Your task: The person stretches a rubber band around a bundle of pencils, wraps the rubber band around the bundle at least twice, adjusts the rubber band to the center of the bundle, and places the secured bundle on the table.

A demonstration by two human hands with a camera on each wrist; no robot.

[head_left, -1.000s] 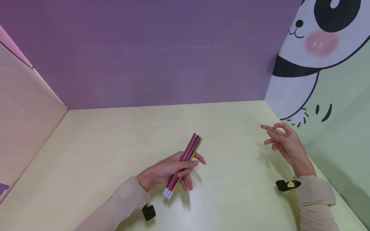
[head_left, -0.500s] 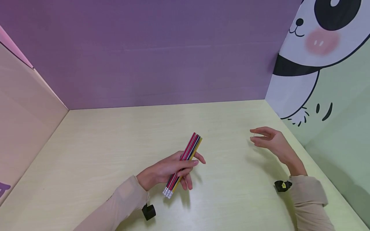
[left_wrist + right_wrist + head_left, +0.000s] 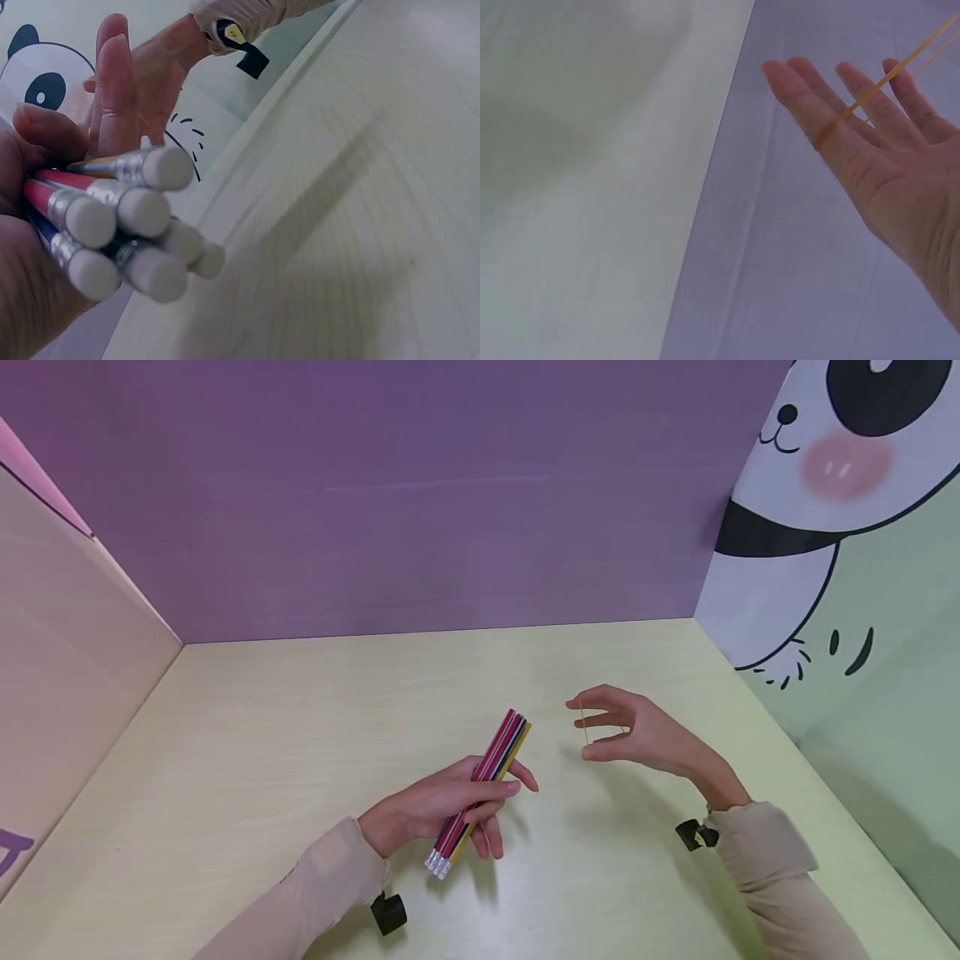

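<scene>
My left hand (image 3: 431, 795) grips a bundle of several pencils (image 3: 493, 758) in red, dark blue and yellow, slanted over the table. In the left wrist view the white erasers (image 3: 144, 213) and metal ferrules face the camera, and the thumb (image 3: 49, 131) lies near them. To the right of the bundle, my right hand (image 3: 637, 727) spreads its fingers and thumb apart inside a thin rubber band (image 3: 584, 727). The right wrist view shows this orange rubber band (image 3: 877, 86) looped around one finger and stretched off past the upper right edge.
A pale wood table (image 3: 300, 710) spreads beneath both hands. Walls enclose it: purple (image 3: 435, 510) at the back, pinkish (image 3: 67, 635) on the left, and green with a cartoon panda (image 3: 847, 468) on the right. Dark wrist cameras (image 3: 388, 914) hang at both sleeves.
My right hand has moved left, toward the pencils, and its fingers and thumb have spread wider, stretching the rubber band. The left hand holds the bundle in nearly the same place.
</scene>
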